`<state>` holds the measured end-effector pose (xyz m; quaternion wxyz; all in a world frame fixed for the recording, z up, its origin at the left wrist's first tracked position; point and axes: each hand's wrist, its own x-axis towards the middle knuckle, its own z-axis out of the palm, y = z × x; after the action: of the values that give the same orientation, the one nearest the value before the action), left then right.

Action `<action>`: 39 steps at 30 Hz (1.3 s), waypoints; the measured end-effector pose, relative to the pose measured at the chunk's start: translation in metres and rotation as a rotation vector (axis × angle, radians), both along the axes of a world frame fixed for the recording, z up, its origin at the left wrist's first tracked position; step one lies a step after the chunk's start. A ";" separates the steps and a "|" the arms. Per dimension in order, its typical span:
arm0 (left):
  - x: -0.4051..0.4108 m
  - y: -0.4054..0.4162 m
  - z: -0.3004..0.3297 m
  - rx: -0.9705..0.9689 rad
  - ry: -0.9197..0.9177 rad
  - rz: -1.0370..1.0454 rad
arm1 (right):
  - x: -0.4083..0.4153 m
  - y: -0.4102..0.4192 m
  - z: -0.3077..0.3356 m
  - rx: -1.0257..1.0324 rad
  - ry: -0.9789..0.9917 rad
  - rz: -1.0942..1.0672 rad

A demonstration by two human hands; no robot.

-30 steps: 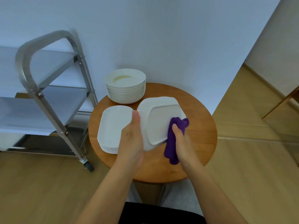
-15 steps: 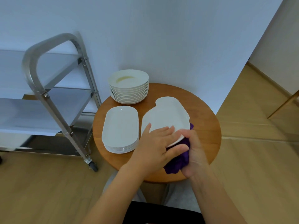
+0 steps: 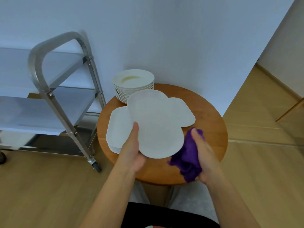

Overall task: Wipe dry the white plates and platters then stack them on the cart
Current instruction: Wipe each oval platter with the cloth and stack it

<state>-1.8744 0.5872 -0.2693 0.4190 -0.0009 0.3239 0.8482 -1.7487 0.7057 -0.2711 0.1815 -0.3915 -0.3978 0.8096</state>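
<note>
Lifted platter (image 3: 156,127) now tilts in left hand (image 3: 131,150).

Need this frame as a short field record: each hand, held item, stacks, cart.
left hand: grips the near-left edge of the held platter, thumb on top
right hand: holds the purple cloth beside the platter's right edge
platter stacks: two on the round table; left stack, right stack partly hidden behind the held platter
bowl stack: at the table's back, near the wall
cart: left of the table; no dishes on the visible shelves
</note>
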 end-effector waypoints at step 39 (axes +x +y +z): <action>-0.052 -0.023 -0.011 -0.378 0.176 0.018 | -0.033 -0.003 -0.013 0.863 -0.141 0.548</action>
<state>-1.9263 0.5642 -0.2808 0.3740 -0.0081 0.5127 0.7727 -1.7822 0.7026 -0.2840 0.0806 -0.2160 -0.7950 0.5611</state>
